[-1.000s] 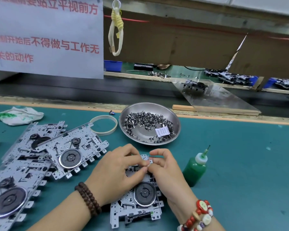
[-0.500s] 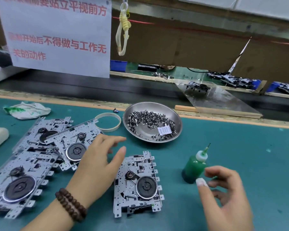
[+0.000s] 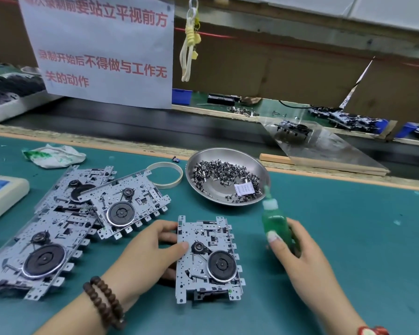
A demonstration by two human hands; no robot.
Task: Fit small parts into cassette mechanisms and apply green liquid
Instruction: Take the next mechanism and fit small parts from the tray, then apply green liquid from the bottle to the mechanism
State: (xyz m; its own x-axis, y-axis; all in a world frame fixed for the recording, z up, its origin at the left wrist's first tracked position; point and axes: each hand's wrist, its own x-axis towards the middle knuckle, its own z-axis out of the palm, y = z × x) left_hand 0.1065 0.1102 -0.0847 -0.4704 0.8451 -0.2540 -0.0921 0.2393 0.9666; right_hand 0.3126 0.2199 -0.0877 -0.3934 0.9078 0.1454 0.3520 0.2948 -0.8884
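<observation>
- Green tabletop [image 3: 348, 238], near edge: left hand [image 3: 150, 252] grips cassette mechanism [image 3: 207, 259] (its left side).
- Right hand [image 3: 302, 257] clasps green bottle [image 3: 275, 223], blurred.
- Parts dish [image 3: 228, 175] behind.

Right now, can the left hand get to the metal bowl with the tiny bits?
Probably yes. The left hand only holds the mechanism, and bare mat lies between it and the metal bowl.

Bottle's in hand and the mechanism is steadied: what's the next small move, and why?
Probably swing the green squeeze bottle, gripped by the right hand, over the silver cassette mechanism and tip its nozzle down. The left hand holds the mechanism's edge, and the bottle is beside it.
</observation>
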